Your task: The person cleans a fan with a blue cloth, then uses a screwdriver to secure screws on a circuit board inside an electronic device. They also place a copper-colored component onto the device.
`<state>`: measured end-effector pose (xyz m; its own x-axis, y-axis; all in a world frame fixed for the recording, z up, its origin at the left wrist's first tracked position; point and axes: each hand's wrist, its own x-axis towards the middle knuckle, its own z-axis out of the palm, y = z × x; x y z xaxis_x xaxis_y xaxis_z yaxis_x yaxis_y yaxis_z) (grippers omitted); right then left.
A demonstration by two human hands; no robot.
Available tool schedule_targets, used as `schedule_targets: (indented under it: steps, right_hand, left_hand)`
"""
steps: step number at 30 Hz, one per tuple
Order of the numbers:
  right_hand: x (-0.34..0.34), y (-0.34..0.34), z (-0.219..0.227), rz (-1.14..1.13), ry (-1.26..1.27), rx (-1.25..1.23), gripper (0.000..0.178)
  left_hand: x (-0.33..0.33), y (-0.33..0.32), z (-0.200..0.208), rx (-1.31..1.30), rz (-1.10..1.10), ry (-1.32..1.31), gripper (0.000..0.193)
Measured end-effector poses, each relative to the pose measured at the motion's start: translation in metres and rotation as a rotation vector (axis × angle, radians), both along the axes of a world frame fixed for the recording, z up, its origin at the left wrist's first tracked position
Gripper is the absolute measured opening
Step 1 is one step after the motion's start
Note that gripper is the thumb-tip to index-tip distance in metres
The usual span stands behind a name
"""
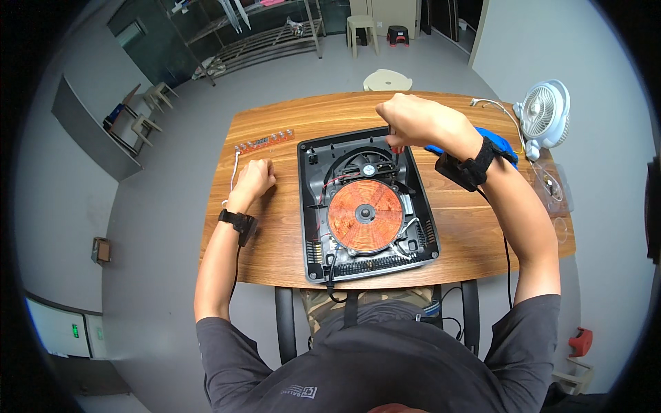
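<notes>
An opened induction cooker, its black housing (308, 237) lying on the table, sits in front of me. Inside it a round copper coil (354, 230) fills the middle, and a black cooling fan (351, 165) lies beyond the coil. My right hand (420, 122) is closed round the red handle of a screwdriver (395, 142), held upright over the housing's far right part beside the fan. Whether its tip touches a screw is too small to tell. Left of the cooker, my left hand (255, 180) rests on the table as a loose fist, with nothing visible in it.
A control circuit board (265, 141) with a white cable lies at the table's far left. Blue cloth-like material (497, 143), a white fan (544, 113) and a clear plastic box (553, 189) are at the right. A cream stool (387, 80) stands behind the wooden table (468, 237).
</notes>
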<state>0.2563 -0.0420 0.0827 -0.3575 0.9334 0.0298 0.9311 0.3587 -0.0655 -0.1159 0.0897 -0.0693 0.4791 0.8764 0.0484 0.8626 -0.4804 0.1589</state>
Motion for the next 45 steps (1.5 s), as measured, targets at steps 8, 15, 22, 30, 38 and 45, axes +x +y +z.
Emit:
schedule_targets:
  steps: [8, 15, 22, 30, 38, 45]
  right_hand:
    - [0.0, 0.0, 0.006, -0.015, 0.008, -0.07, 0.019]
    - [0.014, -0.011, 0.018, 0.004, -0.025, -0.017, 0.031]
    - [-0.005, -0.033, 0.056, 0.067, 0.161, -0.033, 0.037]
    - [-0.017, -0.028, 0.034, 0.292, 0.29, 0.04, 0.043]
    - [-0.015, -0.028, 0.032, 0.258, 0.343, 0.035, 0.043]
    - [-0.016, -0.028, 0.031, 0.298, 0.344, 0.058, 0.04]
  left_hand:
    - [0.03, -0.04, 0.051, -0.032, -0.196, -0.326, 0.016]
    - [0.046, -0.083, 0.075, -0.264, -0.217, -0.485, 0.017]
    - [0.054, -0.095, 0.071, -0.318, -0.262, -0.594, 0.011]
    - [0.063, -0.099, 0.068, -0.223, -0.322, -0.47, 0.018]
    - [0.068, -0.099, 0.065, -0.49, -0.256, -0.607, 0.015]
    - [0.066, -0.091, 0.062, -0.864, -0.214, -0.802, 0.02]
